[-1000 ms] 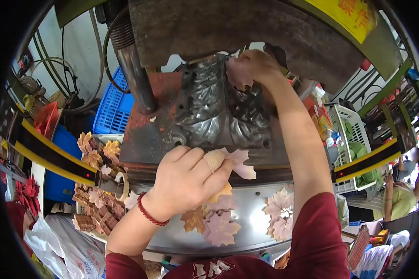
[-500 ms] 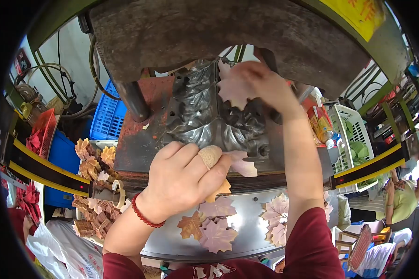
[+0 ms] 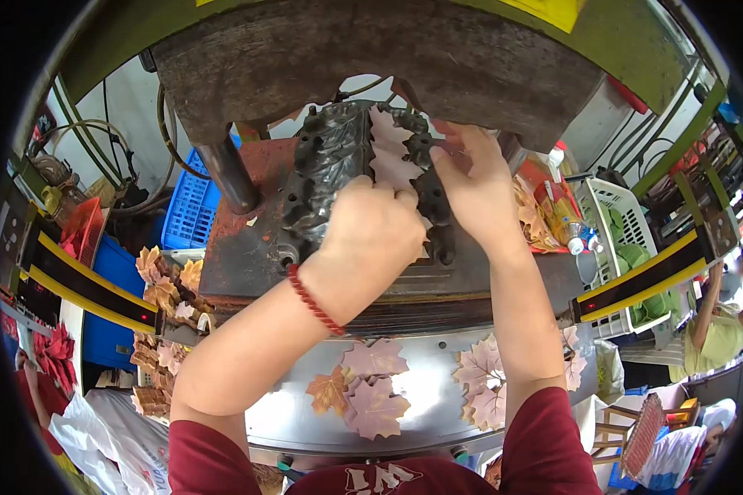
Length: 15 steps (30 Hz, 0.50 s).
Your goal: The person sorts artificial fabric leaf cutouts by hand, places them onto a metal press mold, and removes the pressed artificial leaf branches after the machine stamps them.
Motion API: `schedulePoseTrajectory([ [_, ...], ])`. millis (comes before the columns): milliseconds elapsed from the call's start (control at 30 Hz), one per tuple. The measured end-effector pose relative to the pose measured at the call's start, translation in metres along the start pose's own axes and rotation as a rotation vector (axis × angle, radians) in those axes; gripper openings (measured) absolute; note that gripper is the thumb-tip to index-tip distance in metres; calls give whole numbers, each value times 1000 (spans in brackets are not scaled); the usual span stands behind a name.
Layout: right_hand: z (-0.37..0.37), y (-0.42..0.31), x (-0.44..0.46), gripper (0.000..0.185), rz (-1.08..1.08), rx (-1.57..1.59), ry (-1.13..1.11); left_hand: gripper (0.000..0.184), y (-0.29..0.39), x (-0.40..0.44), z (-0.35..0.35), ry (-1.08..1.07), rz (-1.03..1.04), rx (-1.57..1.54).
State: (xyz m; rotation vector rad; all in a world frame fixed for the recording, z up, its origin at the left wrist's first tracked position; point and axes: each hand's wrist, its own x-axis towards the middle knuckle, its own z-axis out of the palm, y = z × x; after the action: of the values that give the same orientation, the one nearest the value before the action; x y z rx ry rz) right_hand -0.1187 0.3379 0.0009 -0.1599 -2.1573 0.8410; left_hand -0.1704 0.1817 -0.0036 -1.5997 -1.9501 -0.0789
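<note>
Pink leaf pieces (image 3: 395,153) lie along the right half of a dark metal mould (image 3: 326,161) with leaf-shaped relief. My left hand (image 3: 376,235) is closed over the front of the mould; a leaf edge shows beside its fingers, and most of that leaf is hidden. Just right of the mould, my right hand (image 3: 475,177) is open with its fingers apart, and it holds nothing. On the metal shelf (image 3: 289,412) in front lie pink leaves (image 3: 377,406), an orange-brown leaf (image 3: 328,390) and more pale leaves (image 3: 480,371) to the right.
A heavy press plate (image 3: 371,54) hangs above the mould, with a steel post (image 3: 229,177) at its left. Yellow-edged bars (image 3: 91,280) flank the press. Leaf stacks, a blue basket (image 3: 191,202) and a white basket (image 3: 623,239) stand around. Another person (image 3: 710,330) is at far right.
My right hand has let go of its leaf, which now lies on the mould, and has opened. My left hand has moved up and right, from the front edge onto the mould.
</note>
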Motion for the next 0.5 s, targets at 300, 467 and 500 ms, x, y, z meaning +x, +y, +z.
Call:
schedulePoseTrajectory([
  [300,1,-9,-42,24,-190,-66,-333,13,-41,-62,-31,164,-910,-1290],
  [467,16,-5,-43,24,-58,-6,-372,22,-49,-102,-9,574,-1061,-2518],
  [500,16,-5,-40,24,-79,0,-357,24,-48,-105,-12,586,-1112,-2489],
])
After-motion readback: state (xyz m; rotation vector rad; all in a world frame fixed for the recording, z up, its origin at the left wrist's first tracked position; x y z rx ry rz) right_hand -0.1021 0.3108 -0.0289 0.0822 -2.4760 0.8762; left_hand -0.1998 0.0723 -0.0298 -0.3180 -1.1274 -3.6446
